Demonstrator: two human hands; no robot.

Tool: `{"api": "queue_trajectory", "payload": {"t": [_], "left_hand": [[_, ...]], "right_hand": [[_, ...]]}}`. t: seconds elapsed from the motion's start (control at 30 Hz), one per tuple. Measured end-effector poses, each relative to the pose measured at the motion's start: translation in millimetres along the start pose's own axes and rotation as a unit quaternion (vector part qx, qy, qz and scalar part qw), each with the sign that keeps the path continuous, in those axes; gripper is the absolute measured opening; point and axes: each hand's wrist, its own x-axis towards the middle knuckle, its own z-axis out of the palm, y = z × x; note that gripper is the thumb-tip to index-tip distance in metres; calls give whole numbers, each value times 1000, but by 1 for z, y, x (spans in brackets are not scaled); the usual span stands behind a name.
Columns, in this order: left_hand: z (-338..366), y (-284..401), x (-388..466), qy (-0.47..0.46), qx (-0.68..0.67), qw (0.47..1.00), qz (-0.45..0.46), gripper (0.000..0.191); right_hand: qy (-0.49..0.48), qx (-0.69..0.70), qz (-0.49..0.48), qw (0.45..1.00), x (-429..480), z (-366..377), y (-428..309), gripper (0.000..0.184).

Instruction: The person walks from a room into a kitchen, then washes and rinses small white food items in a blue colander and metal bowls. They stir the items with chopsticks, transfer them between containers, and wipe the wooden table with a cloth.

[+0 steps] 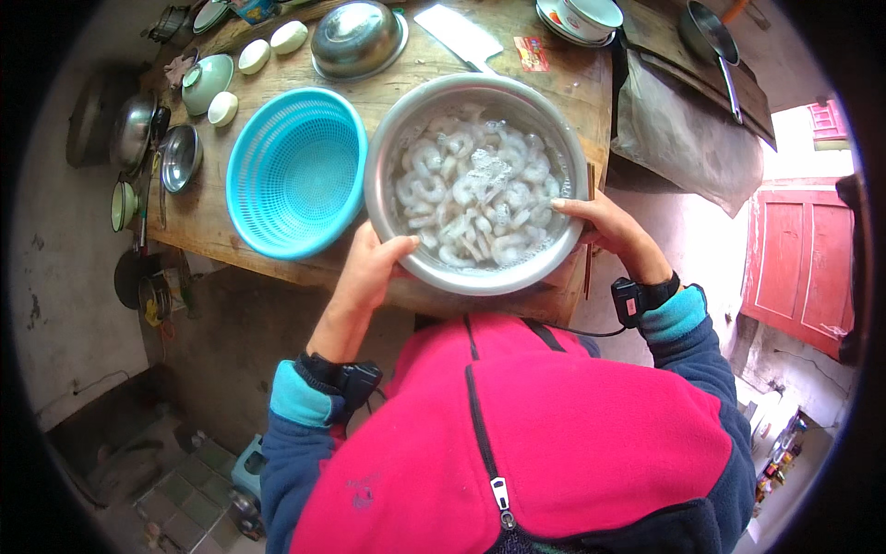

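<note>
A wide metal basin (477, 280) is between my two hands at the front edge of a wooden table. Peeled shrimp (429, 187) lie in water inside it, with a patch of foam on top. My left hand (374, 260) grips the near left rim, thumb over the edge. On the right side my right hand (609, 221) grips the rim the same way, its thumb inside. The fingers of both hands are partly hidden under the basin. Just left of the basin stands a blue plastic colander (297, 173) with nothing in it.
Behind the basin lie a cleaver (460, 34), a red packet (531, 54) and an upturned metal bowl (356, 41). Stacked enamelware (581, 21) stands back right. Small white bowls (223, 109) and a metal bowl (181, 158) sit left. A saucepan (709, 41) rests on boards at right.
</note>
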Motion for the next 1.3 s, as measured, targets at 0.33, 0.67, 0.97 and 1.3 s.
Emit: {"api": "queue_trajectory", "payload": {"t": [0.33,0.67,0.97,1.3], "left_hand": [[-6,9,-16,-29,-38,999,18,37],[-8,38,-41,-35,-20,997,68,32],[3,53,-77,-21,-50,997,54,32],[4,66,-103,1,-74,993,87,26]], "right_hand": [[153,-139,-69,976,-46,37,-8,46],[159,-39,-113,980,-58,66,-11,47],[183,-56,-142,971,-81,77,-45,26],[178,-14,-99,979,-95,95,-61,22]]}}
